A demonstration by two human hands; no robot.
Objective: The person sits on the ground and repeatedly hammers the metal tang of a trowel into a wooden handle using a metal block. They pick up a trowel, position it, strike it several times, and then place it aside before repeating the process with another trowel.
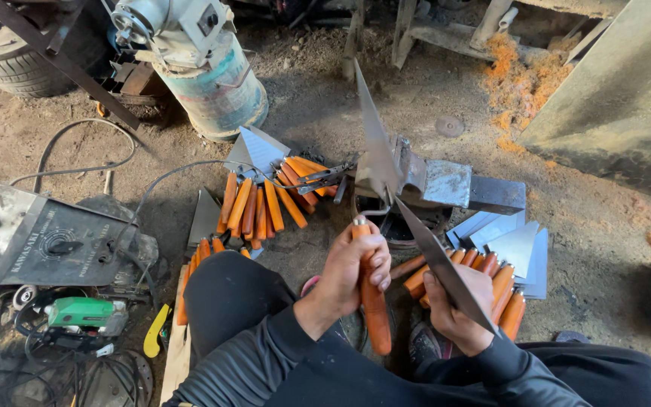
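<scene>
trowel handle (373, 301) gripped in left hand (348, 275), right hand (457, 309) pinching its blade (446, 275); many handles (261, 207) lie loose, few finished trowels (502, 275) stacked beside vise (435, 181).

Our left hand (348, 279) is raised in front of us, fingers (374, 260) curled tight in a closed grip. Our right hand (457, 309) sits just beside it, likewise clenched, both dark-sleeved forearms angled inward.

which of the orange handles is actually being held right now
The one upright in the left hand: this handle is gripped near its top, off the ground, while the others lie in piles on the dirt.
</scene>
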